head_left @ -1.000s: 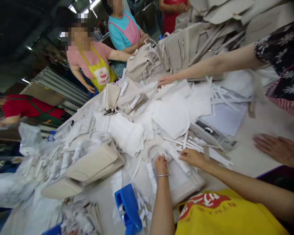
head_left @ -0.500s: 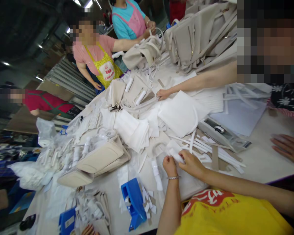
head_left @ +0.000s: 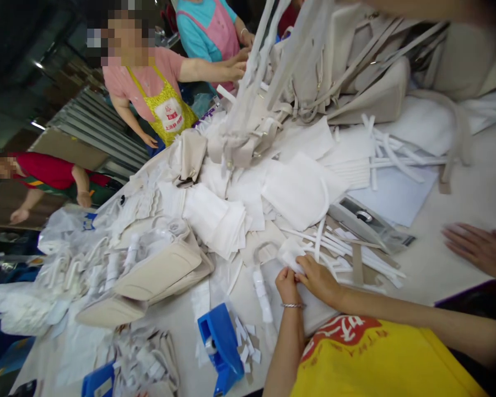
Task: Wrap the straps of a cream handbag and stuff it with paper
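My left hand (head_left: 288,284), with a bracelet at the wrist, is closed with its fingertips pinched at the near edge of a white wrapping sheet (head_left: 290,252). My right hand (head_left: 317,280) lies against it, fingers curled over the same sheet. The sheet appears to go round one end of a looped bag handle (head_left: 267,246); my fingers hide part of it. Beneath my hands rests a pale grey bag (head_left: 275,289). To the left of my hands, a white wrapped tube (head_left: 263,296) lies along the bag.
A blue tape dispenser (head_left: 221,347) stands left of my arm beside small white pieces. A grey dispenser (head_left: 366,223) and white strips (head_left: 355,248) lie beyond my right hand. A co-worker's hand (head_left: 477,248) rests at right. Beige bags (head_left: 157,270) and white sheets (head_left: 215,215) cover the table.
My right hand has drawn in against my left, and the sheet shows less between them. The co-worker's arm at right has risen, and a bag's long pale straps now stretch upward. The view has shifted slightly.
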`<state>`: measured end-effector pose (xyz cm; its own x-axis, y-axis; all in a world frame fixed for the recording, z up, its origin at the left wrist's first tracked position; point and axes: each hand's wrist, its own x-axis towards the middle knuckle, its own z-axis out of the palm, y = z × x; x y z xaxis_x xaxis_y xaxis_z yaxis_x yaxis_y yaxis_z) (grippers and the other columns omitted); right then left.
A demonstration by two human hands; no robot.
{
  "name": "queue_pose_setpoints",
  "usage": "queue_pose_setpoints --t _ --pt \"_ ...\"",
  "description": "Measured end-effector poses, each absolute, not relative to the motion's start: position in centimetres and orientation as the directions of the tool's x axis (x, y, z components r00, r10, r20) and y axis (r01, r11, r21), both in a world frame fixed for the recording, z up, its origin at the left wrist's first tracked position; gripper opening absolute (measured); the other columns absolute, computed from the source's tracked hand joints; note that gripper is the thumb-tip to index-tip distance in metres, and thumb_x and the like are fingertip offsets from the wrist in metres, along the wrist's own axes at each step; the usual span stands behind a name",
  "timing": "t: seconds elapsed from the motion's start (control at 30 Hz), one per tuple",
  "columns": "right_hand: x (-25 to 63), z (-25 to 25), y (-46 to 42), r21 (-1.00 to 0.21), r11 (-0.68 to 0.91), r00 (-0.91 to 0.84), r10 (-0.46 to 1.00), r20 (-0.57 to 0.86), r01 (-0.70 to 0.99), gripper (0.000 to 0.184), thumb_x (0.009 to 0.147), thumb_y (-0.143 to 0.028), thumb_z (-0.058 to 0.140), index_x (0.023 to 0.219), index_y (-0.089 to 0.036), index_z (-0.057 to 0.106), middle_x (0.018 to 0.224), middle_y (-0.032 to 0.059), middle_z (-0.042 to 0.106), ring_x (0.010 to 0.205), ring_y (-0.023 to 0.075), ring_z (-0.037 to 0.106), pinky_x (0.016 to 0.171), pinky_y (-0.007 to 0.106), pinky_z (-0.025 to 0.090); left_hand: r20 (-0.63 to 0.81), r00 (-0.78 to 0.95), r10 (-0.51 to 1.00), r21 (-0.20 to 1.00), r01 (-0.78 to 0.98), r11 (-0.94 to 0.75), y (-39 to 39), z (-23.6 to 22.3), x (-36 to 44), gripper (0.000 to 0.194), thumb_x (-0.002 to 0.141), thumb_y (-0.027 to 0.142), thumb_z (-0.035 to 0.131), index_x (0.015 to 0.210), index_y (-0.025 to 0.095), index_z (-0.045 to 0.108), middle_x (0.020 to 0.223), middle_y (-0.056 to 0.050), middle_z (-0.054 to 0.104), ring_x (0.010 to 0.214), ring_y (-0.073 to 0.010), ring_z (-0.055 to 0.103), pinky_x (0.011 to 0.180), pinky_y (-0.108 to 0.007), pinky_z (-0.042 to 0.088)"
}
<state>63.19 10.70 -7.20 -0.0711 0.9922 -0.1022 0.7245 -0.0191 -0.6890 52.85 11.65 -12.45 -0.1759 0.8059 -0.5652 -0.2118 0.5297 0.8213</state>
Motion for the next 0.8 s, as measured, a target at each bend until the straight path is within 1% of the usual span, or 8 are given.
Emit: queue_pose_setpoints --t 0.13,0.27,0.37,0.47,0.6,0.63,0.7,0.8 --pt "63.1 -6.4 10.8 -0.636 0.045 -0.138 0.986 -0.096 0.77 0.014 0.077 -0.014 0.039 0.09 -0.017 0.044 0.088 0.0065 0.047 0.072 0.0157 0.05 0.059 0.026 0.04 -0.53 -0.117 0.84 0.834 -0.254 0.491 11.2 -11.2 52.9 0.028 0.06 0.04 0.058 0.055 0.014 0.047 0.051 0.005 0.04 0.048 -0.0065 0.036 0.047 -0.02 0.03" --pt "63.4 -5.9 11.0 -0.619 0.05 -0.128 0.988 -0.081 0.784 0.016 0.079 -0.012 0.033 0.088 -0.016 0.047 0.089 0.008 0.048 0.069 0.015 0.05 0.059 0.027 0.041 -0.467 -0.055 0.882 0.87 -0.208 0.448 11.0 -10.2 53.1 0.032 0.068 0.044 0.053 0.059 0.013 0.05 0.054 0.003 0.043 0.053 -0.0077 0.038 0.05 -0.02 0.032" --pt "63.7 -5.6 11.0 -0.715 0.078 -0.161 0.986 -0.049 0.695 0.024 0.076 -0.006 0.034 0.094 -0.014 0.047 0.094 0.0096 0.048 0.078 0.0164 0.05 0.068 0.029 0.043 -0.46 -0.014 0.888 0.881 -0.131 0.455 11.1 -10.1 53.1 0.025 0.062 0.037 0.061 0.065 0.013 0.054 0.058 0.003 0.047 0.057 -0.0083 0.041 0.054 -0.02 0.034" --pt "64.2 -5.7 11.0 -0.856 0.047 -0.181 0.982 -0.055 0.515 0.034 0.069 -0.001 0.037 0.099 -0.015 0.048 0.1 0.0096 0.049 0.085 0.0156 0.05 0.075 0.029 0.044 -0.484 0.014 0.875 0.869 -0.112 0.483 11.4 -10.1 53.3 0.028 0.06 0.034 0.063 0.077 0.013 0.058 0.068 0.0 0.054 0.064 -0.0102 0.046 0.061 -0.021 0.037" --pt "67.2 -6.2 11.0 -0.952 -0.089 -0.191 0.97 -0.149 0.292 0.035 0.068 -0.004 0.04 0.099 -0.014 0.052 0.103 0.0093 0.051 0.075 0.0118 0.054 0.068 0.025 0.047 -0.51 -0.058 0.858 0.86 -0.061 0.507 11.5 -10.3 53.7 0.031 0.06 0.039 0.062 0.076 0.012 0.059 0.06 0.002 0.052 0.055 -0.0079 0.042 0.053 -0.019 0.033" --pt "68.7 -6.5 10.8 -0.946 -0.094 -0.176 0.972 -0.155 0.31 0.033 0.069 -0.005 0.04 0.099 -0.015 0.053 0.103 0.009 0.051 0.076 0.0123 0.055 0.069 0.026 0.047 -0.508 -0.086 0.857 0.861 -0.051 0.506 11.5 -10.4 53.8 0.031 0.06 0.039 0.062 0.074 0.012 0.059 0.058 0.003 0.05 0.052 -0.0071 0.039 0.051 -0.019 0.031" --pt "72.3 -7.2 10.3 -0.885 -0.047 -0.147 0.981 -0.129 0.464 0.033 0.072 -0.008 0.039 0.099 -0.017 0.055 0.106 0.0086 0.051 0.09 0.0158 0.052 0.079 0.03 0.044 -0.504 -0.122 0.855 0.863 -0.045 0.502 11.5 -10.5 53.9 0.029 0.059 0.038 0.062 0.071 0.012 0.058 0.055 0.004 0.047 0.05 -0.0061 0.036 0.049 -0.018 0.029" --pt "77.6 -8.9 9.4 -0.672 0.047 -0.211 0.963 -0.165 0.739 0.043 0.069 -0.003 0.04 0.104 -0.023 0.055 0.121 0.008 0.041 0.108 0.0224 0.042 0.088 0.038 0.037 -0.503 -0.134 0.854 0.864 -0.046 0.501 11.5 -10.6 53.9 0.027 0.06 0.036 0.062 0.067 0.012 0.056 0.052 0.005 0.043 0.049 -0.0057 0.033 0.048 -0.019 0.028"
